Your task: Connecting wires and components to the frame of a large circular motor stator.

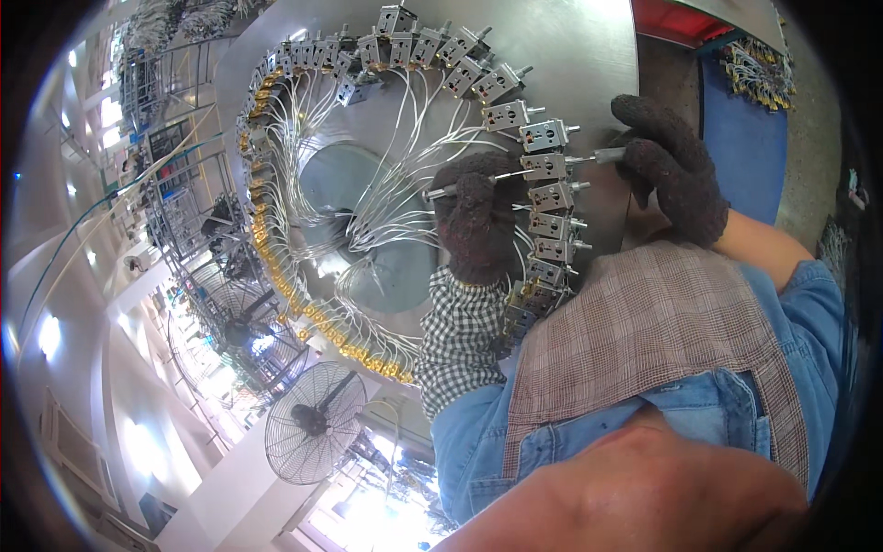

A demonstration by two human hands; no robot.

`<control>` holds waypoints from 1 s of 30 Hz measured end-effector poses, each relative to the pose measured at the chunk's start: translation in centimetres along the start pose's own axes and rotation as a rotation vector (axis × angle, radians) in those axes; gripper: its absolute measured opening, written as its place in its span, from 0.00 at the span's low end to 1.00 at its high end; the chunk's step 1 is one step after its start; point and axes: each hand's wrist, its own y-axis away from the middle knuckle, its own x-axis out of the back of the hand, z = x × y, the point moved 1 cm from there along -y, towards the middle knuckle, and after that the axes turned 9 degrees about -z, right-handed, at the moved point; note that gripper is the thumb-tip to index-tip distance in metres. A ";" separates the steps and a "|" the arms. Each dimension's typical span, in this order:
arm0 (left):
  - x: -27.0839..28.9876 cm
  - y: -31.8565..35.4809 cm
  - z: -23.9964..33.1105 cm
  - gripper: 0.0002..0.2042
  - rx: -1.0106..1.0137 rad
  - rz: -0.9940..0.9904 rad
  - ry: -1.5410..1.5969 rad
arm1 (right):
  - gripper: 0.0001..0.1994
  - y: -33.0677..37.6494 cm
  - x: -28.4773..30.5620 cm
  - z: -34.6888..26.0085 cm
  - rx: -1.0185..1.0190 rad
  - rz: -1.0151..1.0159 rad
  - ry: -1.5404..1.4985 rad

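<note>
Both gloved hands' fingers are clamped: the right hand (671,166) on a screwdriver handle (609,156), the left hand (474,225) steadying its shaft at a switch block (544,166) on the round counter (589,64). Judged mid-tightening; next needs steady alignment.

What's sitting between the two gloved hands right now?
In the head view, a grey metal switch unit on the ring lies between the left hand and right hand.

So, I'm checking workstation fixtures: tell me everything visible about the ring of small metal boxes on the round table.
The ring of metal boxes curves round the steel table: small grey units with stubby shafts pointing outward, thin white wires looping inward, brass-coloured parts along the far arc. The gloved left hand rests inside it; the gloved right hand grips a tool at one shaft.
</note>
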 end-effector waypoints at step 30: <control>0.1 -0.6 -0.5 0.12 -0.233 -0.065 -0.993 | 0.16 0.2 -0.8 0.2 0.378 0.050 0.488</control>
